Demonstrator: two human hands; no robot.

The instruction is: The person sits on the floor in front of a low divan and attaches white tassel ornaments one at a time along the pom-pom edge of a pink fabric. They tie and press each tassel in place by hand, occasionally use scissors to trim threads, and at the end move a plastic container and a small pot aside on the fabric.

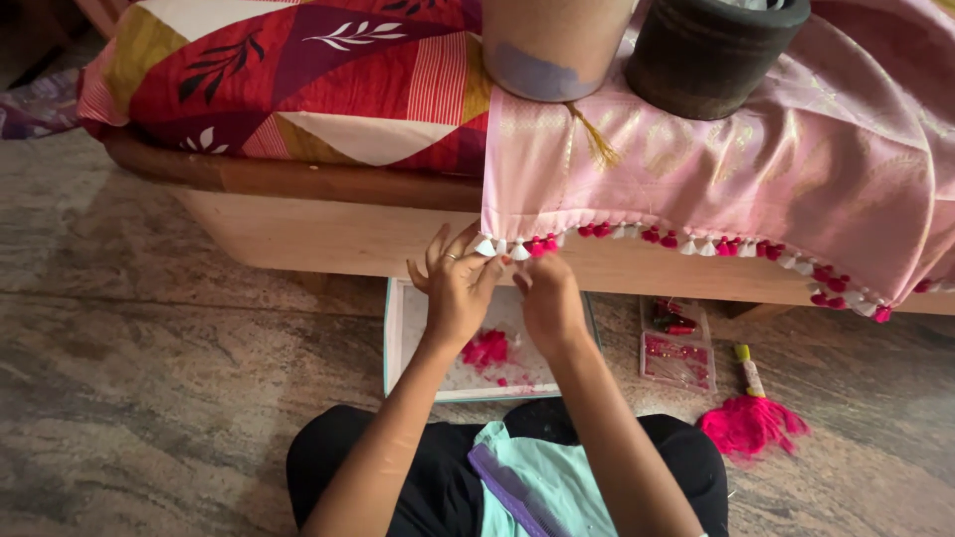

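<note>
A pink woven cloth (756,169) is draped over the edge of a wooden bed (328,214), its lower hem trimmed with a row of small pink and white tassels (686,242). The hem's left corner is held up by both hands of a person seated cross-legged on the stone floor (149,348). The left hand (456,288), a ring on one finger, is raised with fingers partly spread, its fingertips pinched at a white tassel on the corner of the cloth. The right hand (549,298) is closed just beside it, fingers bunched against the hem; whether thread or a needle is gripped there cannot be told.

Below the hands, a shallow white tray (398,338) is laid on the floor, a small heap of pink thread bits (485,350) scattered in it. To the right, a clear plastic packet of red and pink beads (676,343) is seen, and beyond it a loose bundle of bright pink thread (751,423) with a yellow-ended spool. On the bed, a patterned red pillow (298,80) is placed at left, while a tan cylindrical container (552,45) and a dark round pot (711,55) are stood on the cloth.
</note>
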